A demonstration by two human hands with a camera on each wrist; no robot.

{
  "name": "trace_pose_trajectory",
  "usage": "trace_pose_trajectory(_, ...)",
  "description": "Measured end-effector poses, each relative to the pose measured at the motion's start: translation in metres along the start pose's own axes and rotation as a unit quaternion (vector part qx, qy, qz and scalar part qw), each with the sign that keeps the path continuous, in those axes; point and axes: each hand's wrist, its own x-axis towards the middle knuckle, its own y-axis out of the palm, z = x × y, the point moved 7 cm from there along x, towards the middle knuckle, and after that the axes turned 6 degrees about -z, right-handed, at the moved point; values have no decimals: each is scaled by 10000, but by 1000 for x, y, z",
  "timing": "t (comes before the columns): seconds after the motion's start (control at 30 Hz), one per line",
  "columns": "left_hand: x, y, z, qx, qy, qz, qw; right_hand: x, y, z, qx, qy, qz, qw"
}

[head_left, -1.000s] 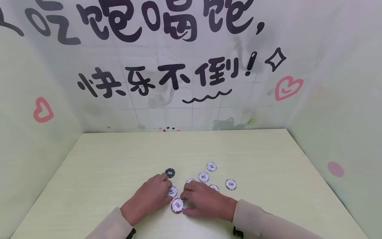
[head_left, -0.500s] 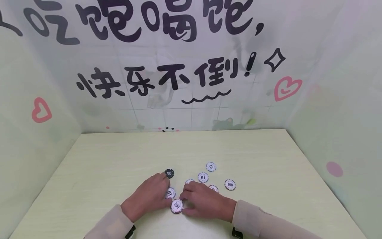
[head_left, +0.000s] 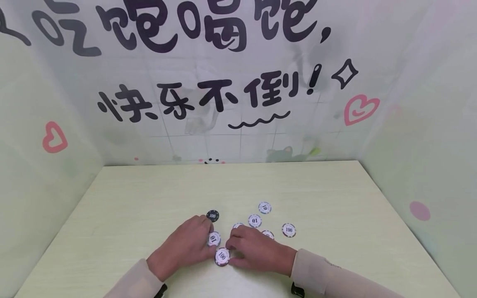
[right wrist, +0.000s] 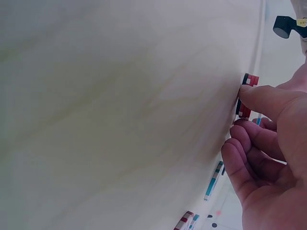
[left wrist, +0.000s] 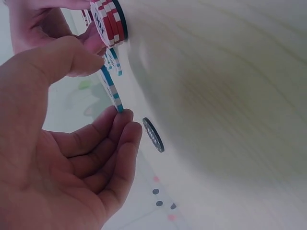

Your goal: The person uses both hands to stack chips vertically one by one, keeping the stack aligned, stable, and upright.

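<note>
My left hand [head_left: 188, 240] pinches a blue-and-white poker chip marked 10 [left wrist: 111, 90] between thumb and fingertips. Just to its right, a short stack of poker chips [head_left: 222, 256] has a white 100 face on top. Red-and-white edges and a black bottom chip show in the stack [left wrist: 111, 21] in the left wrist view. My right hand [head_left: 258, 250] holds this stack at its right side with thumb and fingers; the thumb [right wrist: 268, 98] lies along its edge in the right wrist view. Beyond my left fingertips lies a black 100 chip [head_left: 213, 215], flat on the table.
Farther right lie two 10 chips [head_left: 255, 220] and a white 100 chip [head_left: 288, 229]. Two more chips, one of them red-edged [head_left: 268, 234], are partly covered by my right hand. The pale wooden table [head_left: 149, 194] ends at printed curtains [head_left: 231, 145] on its back and sides.
Hands and chips keep nearly the same places. The whole view shifts slightly, and my left forearm sits a little farther left.
</note>
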Motion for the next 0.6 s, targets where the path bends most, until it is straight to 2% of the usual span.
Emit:
trace_pose_trajectory(0.17, -3, -2, -4, -176, 15, 38, 9998, 0, 1, -1, 51, 62, 57, 10000)
trace_pose_trajectory(0.6, -10, 1, -11, -206, 203, -16, 9996, 2, 1, -1, 181, 141, 32, 9997)
